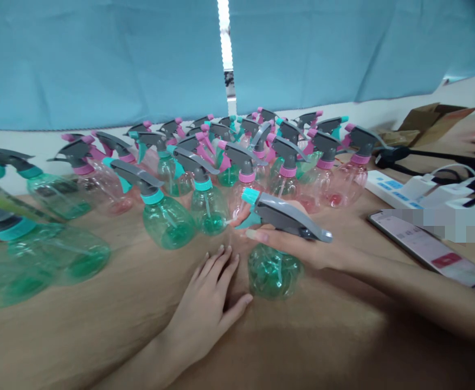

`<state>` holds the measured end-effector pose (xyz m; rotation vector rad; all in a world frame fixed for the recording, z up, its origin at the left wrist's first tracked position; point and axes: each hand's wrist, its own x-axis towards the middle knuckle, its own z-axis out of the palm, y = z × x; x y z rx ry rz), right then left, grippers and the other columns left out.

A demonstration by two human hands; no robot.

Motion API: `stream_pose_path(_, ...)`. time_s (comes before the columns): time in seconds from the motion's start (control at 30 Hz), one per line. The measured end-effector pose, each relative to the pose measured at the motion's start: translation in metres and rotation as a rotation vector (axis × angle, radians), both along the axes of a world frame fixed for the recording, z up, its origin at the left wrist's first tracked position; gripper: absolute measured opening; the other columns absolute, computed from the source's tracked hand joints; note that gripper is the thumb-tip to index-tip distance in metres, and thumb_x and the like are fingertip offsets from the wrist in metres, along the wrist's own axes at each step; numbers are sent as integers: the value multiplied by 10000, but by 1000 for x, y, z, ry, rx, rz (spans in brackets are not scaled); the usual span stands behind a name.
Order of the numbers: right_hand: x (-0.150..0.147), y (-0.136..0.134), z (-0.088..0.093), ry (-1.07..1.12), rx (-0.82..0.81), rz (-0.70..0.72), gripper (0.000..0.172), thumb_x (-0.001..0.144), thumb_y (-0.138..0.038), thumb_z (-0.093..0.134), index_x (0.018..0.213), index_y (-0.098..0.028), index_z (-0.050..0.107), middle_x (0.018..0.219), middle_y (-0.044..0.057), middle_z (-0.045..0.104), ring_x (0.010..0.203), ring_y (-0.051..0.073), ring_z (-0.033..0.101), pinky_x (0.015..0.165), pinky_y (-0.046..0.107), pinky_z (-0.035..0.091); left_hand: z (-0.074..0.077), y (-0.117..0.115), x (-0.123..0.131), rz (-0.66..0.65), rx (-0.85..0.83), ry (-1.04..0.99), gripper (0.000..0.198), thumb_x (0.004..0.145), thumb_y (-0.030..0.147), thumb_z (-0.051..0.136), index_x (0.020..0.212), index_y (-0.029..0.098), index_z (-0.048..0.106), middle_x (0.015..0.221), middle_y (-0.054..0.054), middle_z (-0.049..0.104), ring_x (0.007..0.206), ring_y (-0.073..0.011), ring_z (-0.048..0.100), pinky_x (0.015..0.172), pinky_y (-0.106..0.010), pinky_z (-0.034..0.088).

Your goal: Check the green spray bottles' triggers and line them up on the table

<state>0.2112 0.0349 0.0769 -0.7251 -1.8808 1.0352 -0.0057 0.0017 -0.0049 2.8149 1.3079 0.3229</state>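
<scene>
"While my right hand (302, 249) grips the bottle (276, 277) by its neck, where does it stand?"

"On the table (78, 330), near the other bottles (209, 208). My left hand (205, 298) lies beside it, fingers loosely spread."

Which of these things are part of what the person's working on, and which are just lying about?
Part of the work:
green spray bottle in the right hand
likely the other green spray bottles and pink spray bottles

Apparently just lying about:
smartphone
white power strip
cardboard box
</scene>
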Motion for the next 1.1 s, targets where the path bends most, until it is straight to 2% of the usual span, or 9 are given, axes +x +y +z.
stream_pose_path(0.23,1,2,-3,2,48,15,160,887,-349,577,938,-199,601,794,-13,590,655,101,528,651,245,479,1,-1,0,0,0,-7,581,955,494,455,1423,157,387,1475,-143,404,1354,-317,356,1070,-506,321)
stream_pose_path(0.5,1,4,-8,-5,84,-46,221,877,-389,565,786,-188,562,695,-28,494,603,90,435,530,228,373,0,0,1,2,-2,9,590,953,503,451,1398,118,414,1466,-167,410,1356,-322,353,1073,-520,318)
stream_pose_path(0.63,2,4,-6,-30,123,-60,256,874,-364,568,694,-193,504,637,-48,392,572,84,353,498,235,306,1,0,1,2,-10,1,583,952,494,460,1400,124,409,1465,-163,413,1359,-316,350,1080,-521,309)
stream_pose_path(0.77,4,3,-4,-58,142,-59,291,889,-401,545,695,-188,504,641,-46,391,581,86,354,508,244,298,2,0,1,8,-12,21,595,948,493,469,1398,107,410,1465,-168,412,1356,-313,356,1083,-512,312)
stream_pose_path(1.1,1,-2,5,-24,177,-15,323,894,-312,547,635,-199,389,606,-68,312,532,68,291,462,235,244,1,0,0,-5,8,17,590,957,497,447,1402,111,406,1467,-163,410,1358,-315,353,1080,-512,314)
